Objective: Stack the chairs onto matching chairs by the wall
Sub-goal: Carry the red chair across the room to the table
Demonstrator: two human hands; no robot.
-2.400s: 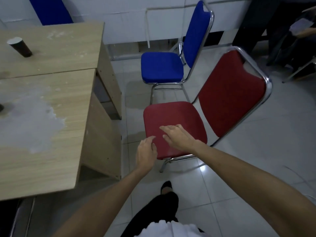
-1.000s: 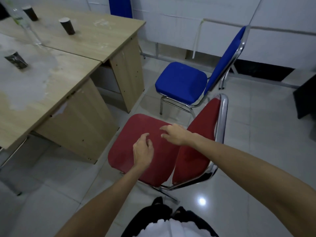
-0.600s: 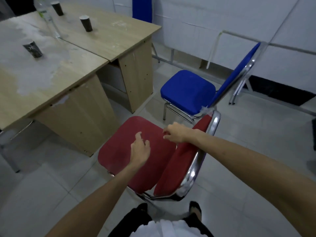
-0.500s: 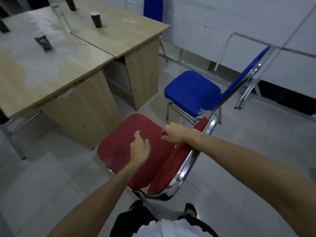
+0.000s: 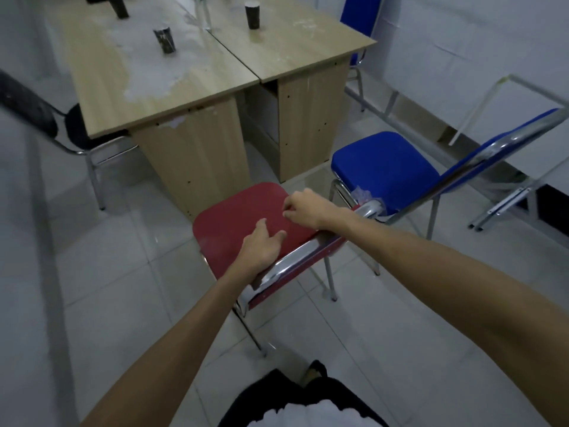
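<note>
A red chair (image 5: 237, 217) with a chrome frame stands on the tiled floor right in front of me, its backrest rail (image 5: 295, 260) nearest to me. My left hand (image 5: 261, 249) reaches over that rail, palm down above the seat, fingers apart and holding nothing. My right hand (image 5: 304, 209) hovers over the seat's far right corner with fingers loosely curled and nothing in them. A blue chair (image 5: 385, 171) of the same make stands just to the right, close to the white wall.
Two wooden desks (image 5: 191, 87) with dark cups (image 5: 164, 41) stand ahead on the left. A black chair (image 5: 77, 127) sits at the desk's left side. Another blue chair (image 5: 360, 16) is behind the desks. A folded metal frame (image 5: 498, 208) leans at the right wall.
I have moved round the red chair from its front to behind its backrest. Both hands stayed hovering over the seat, gripping nothing.
</note>
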